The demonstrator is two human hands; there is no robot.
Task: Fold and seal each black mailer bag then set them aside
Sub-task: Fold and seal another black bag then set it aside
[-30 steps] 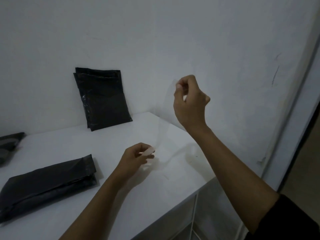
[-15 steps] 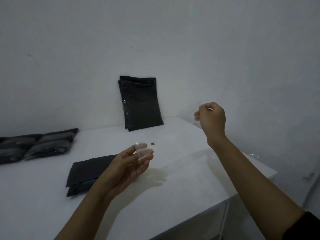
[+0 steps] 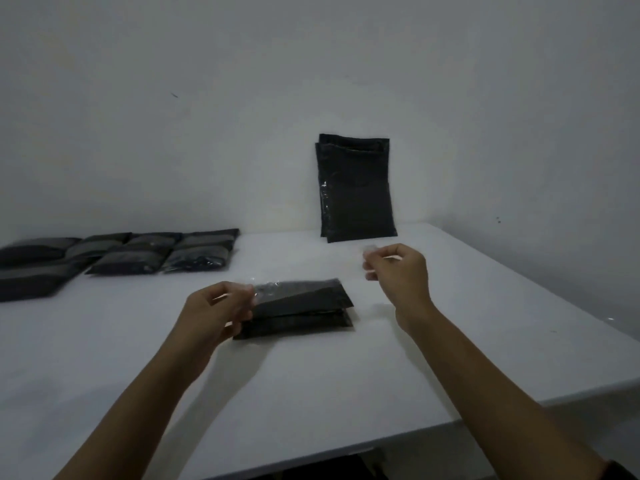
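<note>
Both hands over folded black mailer

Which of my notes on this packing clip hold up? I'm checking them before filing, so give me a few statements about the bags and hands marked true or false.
1. A folded black mailer bag lies on the white table between the two hands. True.
2. A stack of black bags leans upright against the wall. True.
3. The finished bags lie at the right end of the table. False: they lie at the far left.
4. The right hand presses flat on the folded bag. False: it is raised beside the bag, pinching a small clear piece.
5. The left hand is at the bag's left end. True.
</note>
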